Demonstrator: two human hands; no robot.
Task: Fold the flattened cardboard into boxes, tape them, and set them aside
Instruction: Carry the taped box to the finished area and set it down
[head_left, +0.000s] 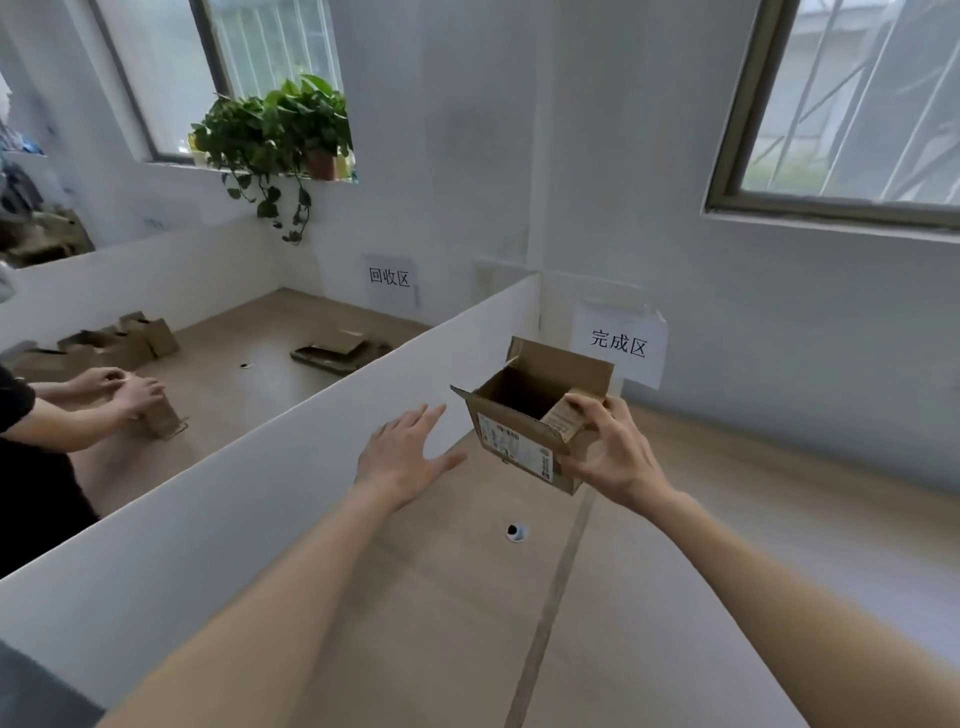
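A small brown cardboard box (514, 441) with its top flaps open and a printed label on its front hangs above the wooden table (701, 545). My right hand (613, 447) grips the box at its right side, thumb on one short flap and fingers under the corner. My left hand (405, 452) hovers just left of the box with fingers spread and straight, holding nothing and not touching it.
A white divider wall (291, 467) runs along the left of my table. Beyond it another person's hands (124, 389) work on a box, with flattened cardboard (337, 351) and folded boxes (124, 340) nearby. A paper sign (618, 343) hangs on the far wall. A round cable hole (516, 532) sits mid-table.
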